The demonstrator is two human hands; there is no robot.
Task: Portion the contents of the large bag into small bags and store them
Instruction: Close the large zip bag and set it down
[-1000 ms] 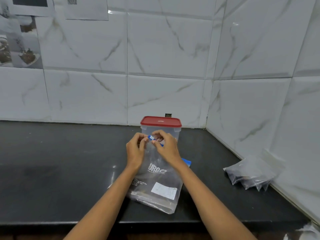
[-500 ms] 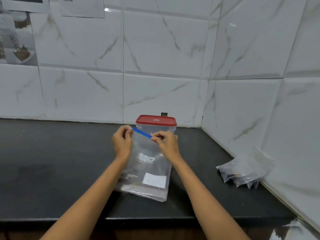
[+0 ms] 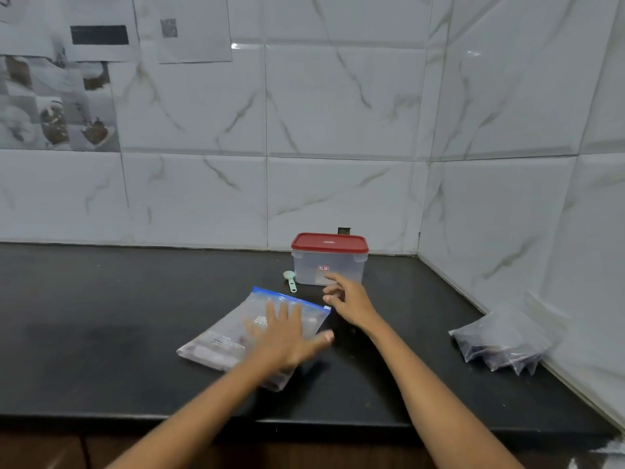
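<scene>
The large bag (image 3: 236, 336), a clear zip bag with a blue strip along its far edge, lies flat on the dark desk (image 3: 101, 333), set at a slant, with its blue edge pointing toward the far wall. The left hand (image 3: 284, 336) lies on top of it, palm down, with fingers straight and spread and the thumb reaching out to the right past the bag's edge; it grips nothing. The right hand (image 3: 345, 299) hovers just right of the bag's blue corner, fingers loosely bent and apart, holding nothing; its fingertips come close to the front of the clear container (image 3: 328, 265). That container stands near the far wall, toward the corner, with its red lid (image 3: 329, 242) on. Just to its left a small pale green scoop (image 3: 290, 279) lies on the desk, its handle pointing near. Well apart, at the right side of the desk against the tiled wall, rests a pile of small bags (image 3: 500, 343) with dark contents inside. Printed sheets (image 3: 101, 38) hang on the wall at the far left.
</scene>
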